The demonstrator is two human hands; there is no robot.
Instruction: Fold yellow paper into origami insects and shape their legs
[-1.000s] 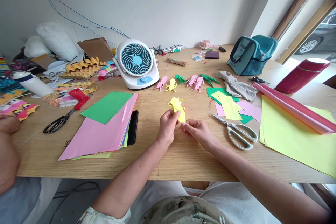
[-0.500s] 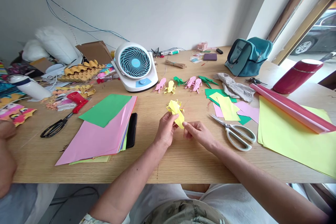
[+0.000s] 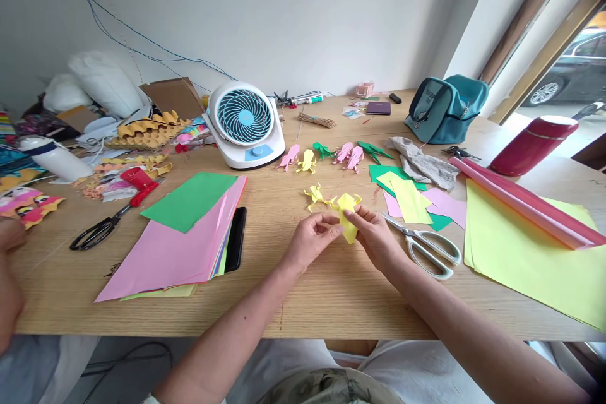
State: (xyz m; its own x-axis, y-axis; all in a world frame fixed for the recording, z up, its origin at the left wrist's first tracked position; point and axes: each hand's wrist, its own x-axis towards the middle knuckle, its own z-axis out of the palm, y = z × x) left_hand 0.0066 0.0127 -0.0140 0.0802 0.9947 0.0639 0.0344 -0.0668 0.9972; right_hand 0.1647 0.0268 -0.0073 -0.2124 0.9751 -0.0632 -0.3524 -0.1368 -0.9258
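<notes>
A yellow origami frog point(image 3: 349, 227) is pinched in my right hand point(image 3: 376, 237), thumb on top of the paper and fingers behind it. My left hand point(image 3: 312, 238) is at the frog's left edge, its thumb and forefinger closed against the paper; the other fingers are curled and partly hidden. Just beyond my hands another yellow frog point(image 3: 316, 194) rests on the table. Farther back is a row of folded frogs: a pink one point(image 3: 290, 156), a yellow one point(image 3: 307, 161), green ones point(image 3: 374, 151) and more pink ones point(image 3: 353, 158).
White-handled scissors point(image 3: 433, 252) lie right of my hands, near paper pieces point(image 3: 411, 196) and yellow sheets point(image 3: 530, 265). At left are stacked coloured sheets point(image 3: 175, 259), a black phone point(image 3: 235, 240) and red-black scissors point(image 3: 113, 221). A fan point(image 3: 246, 126) stands behind. Another person's arm point(image 3: 9, 284) is at far left.
The held frog has moved right and passed mainly into my right hand, with its narrow end toward me. The second yellow frog on the table now shows clear of my hands.
</notes>
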